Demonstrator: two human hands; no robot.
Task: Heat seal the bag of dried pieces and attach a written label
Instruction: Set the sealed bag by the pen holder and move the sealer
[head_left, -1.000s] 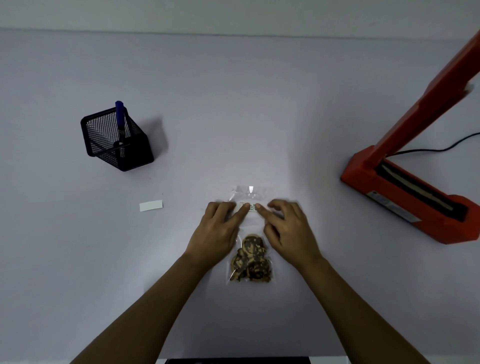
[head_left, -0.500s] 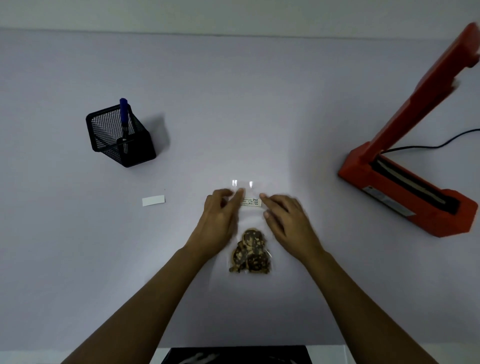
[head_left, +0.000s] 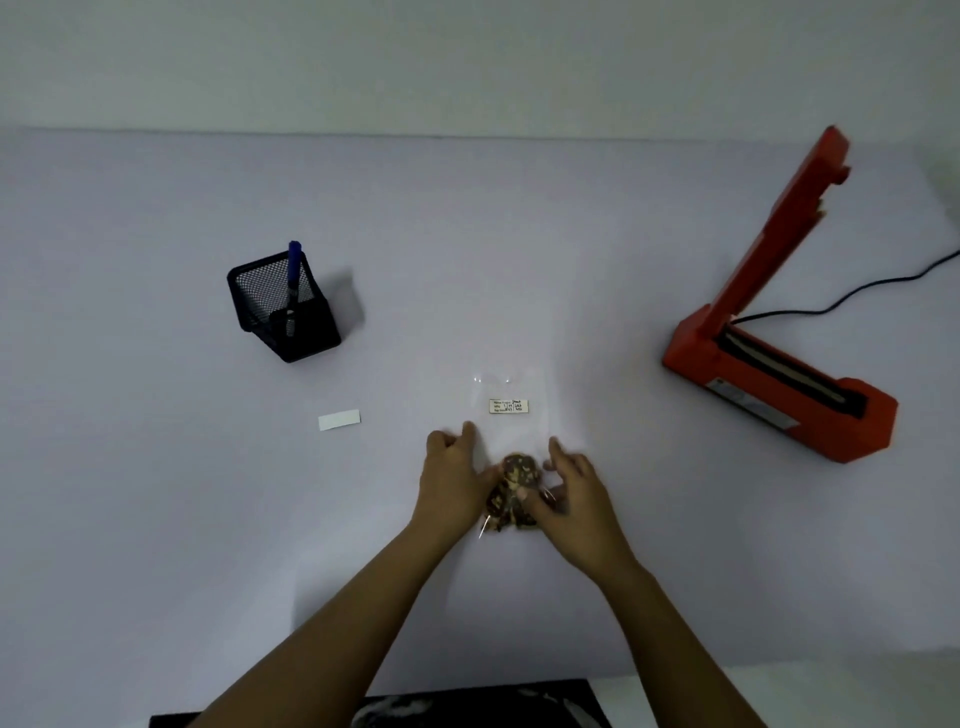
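Observation:
A clear plastic bag (head_left: 511, 436) lies flat on the white table, with brown dried pieces (head_left: 515, 486) bunched in its near end. A small written label (head_left: 508, 406) is stuck on the bag's far half. My left hand (head_left: 451, 475) grips the bag's left side beside the pieces, fingers curled and thumb pointing away. On the right side, my right hand (head_left: 571, 491) has its fingers curled round the pieces. The orange heat sealer (head_left: 779, 395) stands at the right with its arm raised.
A black mesh pen holder (head_left: 283, 312) with a blue pen (head_left: 294, 270) stands at the back left. A white paper strip (head_left: 338, 420) lies left of the bag. The sealer's black cable (head_left: 857, 291) runs off right. A dark object (head_left: 467, 706) sits at the near edge.
Both hands have left the label and drawn back toward me to the bag's near end, closing round the dried pieces. The label stays stuck on the bag.

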